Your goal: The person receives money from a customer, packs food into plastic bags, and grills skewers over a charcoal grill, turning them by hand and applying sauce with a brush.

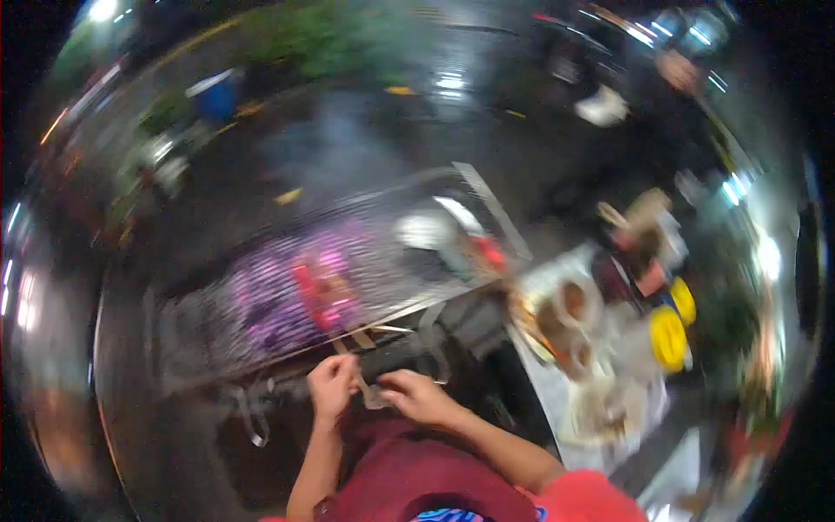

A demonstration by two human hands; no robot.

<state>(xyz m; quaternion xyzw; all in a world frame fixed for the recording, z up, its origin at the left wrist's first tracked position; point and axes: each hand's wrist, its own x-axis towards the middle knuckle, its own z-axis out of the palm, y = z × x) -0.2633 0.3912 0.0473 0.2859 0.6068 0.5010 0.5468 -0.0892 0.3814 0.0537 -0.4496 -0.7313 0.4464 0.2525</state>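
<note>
My left hand (332,384) is at the near edge of a long charcoal grill (196,317), its fingers pressed together. Just right of it, my right hand (421,398) has thumb and fingers drawn in. A pale narrow strip (372,396) shows between the hands; blur hides what it is and which fingers grip it. Red pieces of food (311,296), seemingly on sticks, lie over the purple-glowing coals, and light stick ends (365,339) jut over the near rim towards my hands.
On the grill's right part sit a whitish rounded thing (424,232) and a red-ended item (490,253). A white-covered side table (544,383) holds tubs, yellow-lidded containers (668,339) and a clear bag (604,409). A person (678,113) stands far right; a blue bin (216,97) is far left.
</note>
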